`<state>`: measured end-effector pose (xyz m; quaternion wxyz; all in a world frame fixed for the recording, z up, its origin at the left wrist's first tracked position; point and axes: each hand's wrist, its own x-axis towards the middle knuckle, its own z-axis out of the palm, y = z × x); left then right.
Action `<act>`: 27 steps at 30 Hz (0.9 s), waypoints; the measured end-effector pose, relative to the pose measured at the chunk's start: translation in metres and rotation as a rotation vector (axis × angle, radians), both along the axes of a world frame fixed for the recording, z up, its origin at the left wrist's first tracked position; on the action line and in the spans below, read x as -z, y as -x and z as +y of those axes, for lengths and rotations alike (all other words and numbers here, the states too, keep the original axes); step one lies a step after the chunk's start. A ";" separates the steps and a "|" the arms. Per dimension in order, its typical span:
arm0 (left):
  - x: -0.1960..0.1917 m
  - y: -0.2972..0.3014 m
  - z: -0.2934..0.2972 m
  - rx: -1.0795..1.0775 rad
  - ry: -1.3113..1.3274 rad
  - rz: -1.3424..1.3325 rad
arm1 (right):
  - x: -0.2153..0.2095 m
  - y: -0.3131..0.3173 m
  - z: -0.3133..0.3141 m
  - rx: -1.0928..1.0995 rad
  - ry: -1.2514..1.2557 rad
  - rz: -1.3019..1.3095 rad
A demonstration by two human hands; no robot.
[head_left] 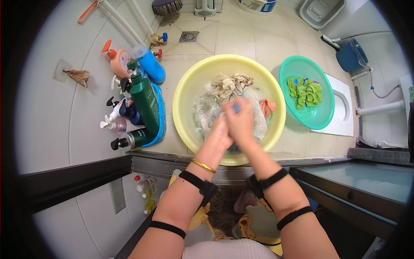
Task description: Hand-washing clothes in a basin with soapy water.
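My left hand and my right hand are pressed together over a large yellow basin. Both are closed, and motion blurs the right one. A small blue bit, perhaps cloth, shows at the right hand's fingers; the rest of what they grip is hidden. Beneath them, pale wet cloth lies in the basin. A beige cloth with a dark pattern is bunched beyond my hands, and a salmon-coloured cloth rests by the right wall.
To the right, a green basin holds bright green cloth, beside a white squat toilet. Several pump bottles crowd a blue basket at left. A dark door track crosses in front; a floor drain lies behind.
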<state>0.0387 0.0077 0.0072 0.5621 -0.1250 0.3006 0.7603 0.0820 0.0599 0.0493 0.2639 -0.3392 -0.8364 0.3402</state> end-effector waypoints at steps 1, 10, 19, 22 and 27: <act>-0.017 -0.018 0.018 0.017 0.202 -0.023 | 0.015 -0.008 0.028 0.249 0.112 0.001; -0.006 -0.008 0.014 -0.061 0.103 -0.151 | 0.031 -0.008 0.019 0.097 0.140 0.096; 0.002 0.023 -0.008 -0.036 -0.035 -0.188 | 0.025 -0.005 0.034 0.048 0.295 -0.076; -0.036 0.025 0.001 -0.013 0.128 -0.200 | 0.031 -0.026 0.074 0.096 0.151 -0.242; -0.052 0.044 -0.019 0.021 -0.127 -0.018 | -0.016 -0.012 0.041 -0.308 0.329 0.036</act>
